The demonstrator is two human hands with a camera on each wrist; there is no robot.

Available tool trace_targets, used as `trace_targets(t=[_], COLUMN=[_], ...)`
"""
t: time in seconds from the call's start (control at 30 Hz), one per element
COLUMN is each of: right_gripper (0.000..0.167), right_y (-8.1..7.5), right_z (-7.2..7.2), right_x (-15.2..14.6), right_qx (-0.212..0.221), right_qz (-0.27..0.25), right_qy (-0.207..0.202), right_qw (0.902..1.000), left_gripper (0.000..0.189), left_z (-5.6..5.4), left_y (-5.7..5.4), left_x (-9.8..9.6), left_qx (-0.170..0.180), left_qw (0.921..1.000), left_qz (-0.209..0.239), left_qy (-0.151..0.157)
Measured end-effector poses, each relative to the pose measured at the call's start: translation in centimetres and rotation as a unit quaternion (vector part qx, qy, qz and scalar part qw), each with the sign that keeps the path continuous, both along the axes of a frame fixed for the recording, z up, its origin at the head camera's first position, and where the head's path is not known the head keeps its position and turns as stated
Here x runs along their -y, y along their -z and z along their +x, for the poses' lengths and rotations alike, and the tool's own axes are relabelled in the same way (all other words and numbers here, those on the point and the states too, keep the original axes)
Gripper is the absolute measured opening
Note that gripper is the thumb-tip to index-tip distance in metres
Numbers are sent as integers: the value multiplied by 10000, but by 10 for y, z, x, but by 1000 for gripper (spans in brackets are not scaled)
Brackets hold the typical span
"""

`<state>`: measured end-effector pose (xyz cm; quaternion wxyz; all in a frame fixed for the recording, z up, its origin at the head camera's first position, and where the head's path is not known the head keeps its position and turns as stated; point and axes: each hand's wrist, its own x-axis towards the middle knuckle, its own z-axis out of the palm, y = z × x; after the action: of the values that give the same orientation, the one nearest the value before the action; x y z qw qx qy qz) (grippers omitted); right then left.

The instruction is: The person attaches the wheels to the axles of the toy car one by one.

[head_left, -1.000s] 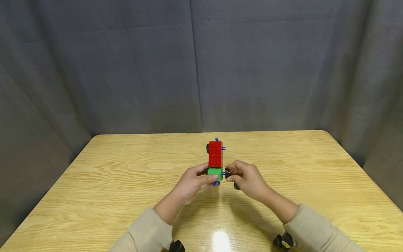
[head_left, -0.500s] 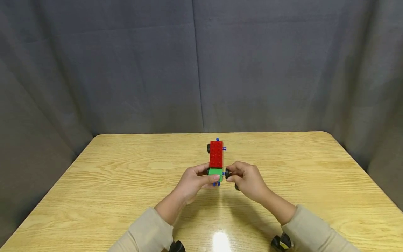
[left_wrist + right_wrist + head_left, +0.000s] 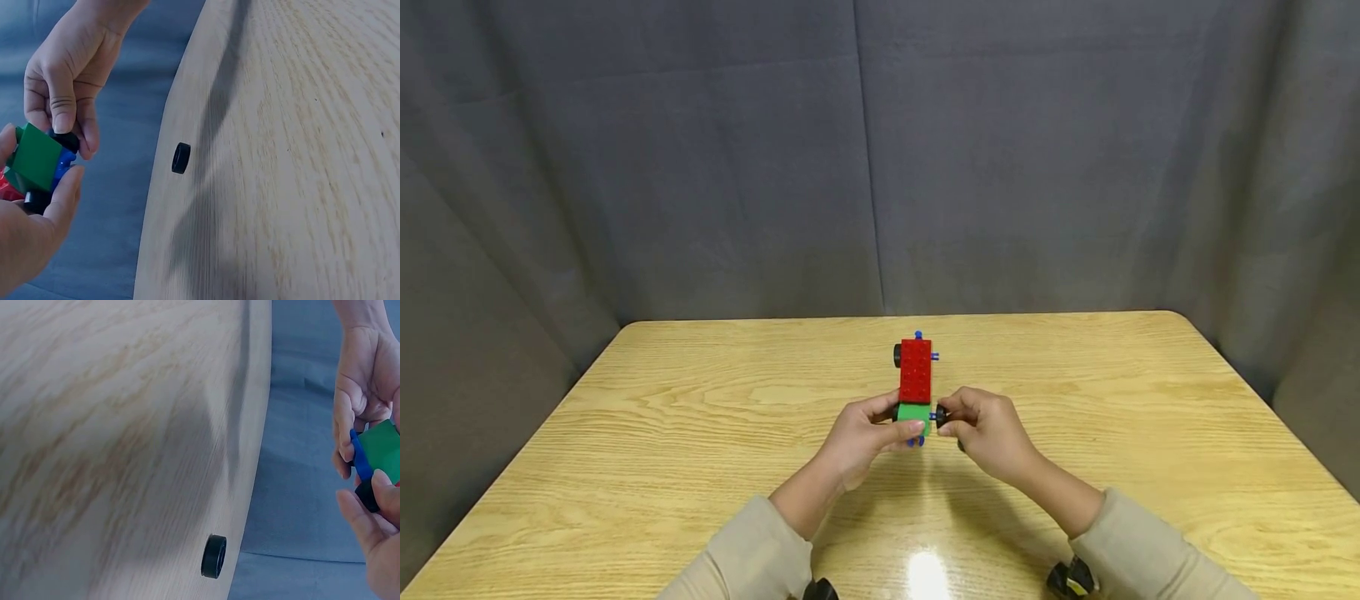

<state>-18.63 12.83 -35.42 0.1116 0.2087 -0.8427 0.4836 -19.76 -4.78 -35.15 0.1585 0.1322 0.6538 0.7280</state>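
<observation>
My left hand (image 3: 865, 437) grips a toy car (image 3: 915, 371) of building bricks by its green near end, the thumb lying on top of the green block (image 3: 36, 159). The car's long red part points away toward the back of the table. Black wheels sit on its left side, and a bare blue axle end (image 3: 935, 357) sticks out at the far right. Between thumb and fingers, my right hand (image 3: 992, 429) pinches a black wheel (image 3: 942, 416) at the blue axle on the near right side. In the right wrist view that wheel (image 3: 367, 495) meets the blue part.
One loose black wheel (image 3: 180, 158) stands on the wooden table (image 3: 662, 450), mostly hidden behind my right hand in the head view. A grey curtain (image 3: 737, 183) hangs behind the table's far edge. Dark wrist gear (image 3: 1070, 577) shows at my right sleeve.
Both hands hold nearly the same pose. The pinched wheel stays at the near right axle, and the loose wheel is now more covered by my right hand.
</observation>
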Motion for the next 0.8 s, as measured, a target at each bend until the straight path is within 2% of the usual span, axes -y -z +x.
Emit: trace_targets(t=[0.33,0.57,0.8], right_gripper=[17,17,15], right_y=[0,1,-5], right_z=[0,0,-2], right_x=[0,1,1], right_qx=[-109,-146,-131], right_qz=[-1,-2,-48], right_qy=[108,-71,53], right_qw=[9999,9999,9999], left_gripper=[51,52,52], left_z=[0,1,-1], left_y=[2,4,0], left_x=[-1,-1,-5], left_qx=[74,77,-90], left_qw=[9999,9998,9998], left_qz=[111,194,195], left_qy=[-41,-22,-49])
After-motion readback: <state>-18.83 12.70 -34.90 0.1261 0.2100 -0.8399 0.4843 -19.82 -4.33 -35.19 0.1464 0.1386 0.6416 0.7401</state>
